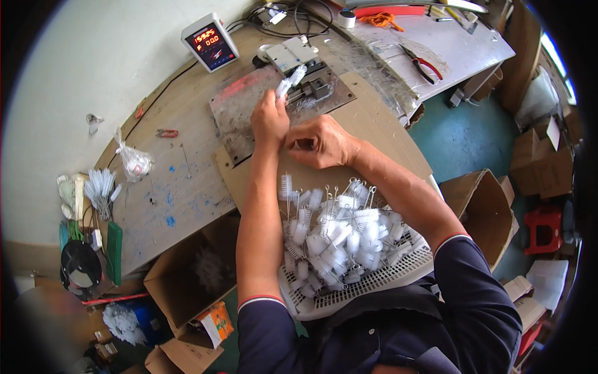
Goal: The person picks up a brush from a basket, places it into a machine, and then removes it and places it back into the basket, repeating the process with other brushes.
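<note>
Where the brown wooden desk [146, 212] has its left end, there is a bundle of thin white brushes [99, 190], close to the pale wall. To the right of it lies a knotted clear plastic bag [136, 163], then a small red tool [167, 133]. Farther back stands a white box-shaped display [210, 42] with glowing red digits.

Next comes a stained flat metal plate [227, 115], over which the left hand [270, 119] is reaching. This hand is closed around white bristled brush material [293, 81], which sticks out beyond the fingers toward a grey metal block [293, 55]; how many brushes it has, I cannot tell. Just beside it, the right hand [321, 142] is half curled, its fingers bent toward the thumb; whether it grips something, I cannot tell.

Below both hands, a white perforated plastic basket [408, 258] carries a heap of white brushes with looped wire ends [339, 230]. At the far right, red-handled pliers [423, 64] lie on a light grey table top [476, 47].
</note>
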The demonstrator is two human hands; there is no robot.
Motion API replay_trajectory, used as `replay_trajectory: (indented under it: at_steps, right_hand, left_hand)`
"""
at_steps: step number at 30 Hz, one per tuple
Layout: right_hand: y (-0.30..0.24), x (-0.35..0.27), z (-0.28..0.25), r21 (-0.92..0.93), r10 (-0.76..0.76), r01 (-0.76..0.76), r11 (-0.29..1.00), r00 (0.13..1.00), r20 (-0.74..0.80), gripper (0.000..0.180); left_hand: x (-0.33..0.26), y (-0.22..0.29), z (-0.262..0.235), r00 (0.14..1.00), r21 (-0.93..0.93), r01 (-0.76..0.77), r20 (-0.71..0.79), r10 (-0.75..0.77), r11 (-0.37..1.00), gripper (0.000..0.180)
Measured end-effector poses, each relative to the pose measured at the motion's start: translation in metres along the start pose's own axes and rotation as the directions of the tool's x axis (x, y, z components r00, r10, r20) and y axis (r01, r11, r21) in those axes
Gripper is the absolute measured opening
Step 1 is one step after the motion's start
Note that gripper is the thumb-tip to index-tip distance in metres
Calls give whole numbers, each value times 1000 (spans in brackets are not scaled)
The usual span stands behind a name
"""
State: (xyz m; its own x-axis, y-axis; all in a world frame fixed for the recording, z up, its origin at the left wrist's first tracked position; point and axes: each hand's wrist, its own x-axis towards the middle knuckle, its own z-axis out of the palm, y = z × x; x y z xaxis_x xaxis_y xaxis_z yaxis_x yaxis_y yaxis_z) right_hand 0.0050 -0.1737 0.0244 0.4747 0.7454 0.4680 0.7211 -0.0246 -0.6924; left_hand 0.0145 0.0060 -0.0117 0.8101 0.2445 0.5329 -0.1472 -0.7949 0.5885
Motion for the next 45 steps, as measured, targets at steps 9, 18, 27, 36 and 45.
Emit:
replay_trajectory:
  at_steps: [9, 18, 27, 36, 45]
  right_hand:
    - [-26, 4, 8, 109, 4, -57, 992, 898, 440, 17]
    - [-7, 2, 11, -139, -67, 83, 987, 990, 121, 5]
    - [18, -5, -5, -429, 83, -178, 885, 969, -231, 13]
    - [-13, -4, 6, -442, 175, -156, 883, 985, 2, 47]
    - [12, -5, -1, -384, 313, -441, 811, 882, -351, 35]
  left_hand:
    - [-1, 7, -10, 981, -242, 190, 94, -172, 951, 19]
    - [-3, 5, -17, 985, -308, 168, 96, -145, 936, 16]
    - [-2, 12, -23, 972, -310, 225, 140, -190, 924, 17]
    - [-8, 6, -14, 998, -45, -54, 18, 55, 998, 15]
    - [-12, 21, -15, 992, 57, -103, 81, 98, 993, 17]
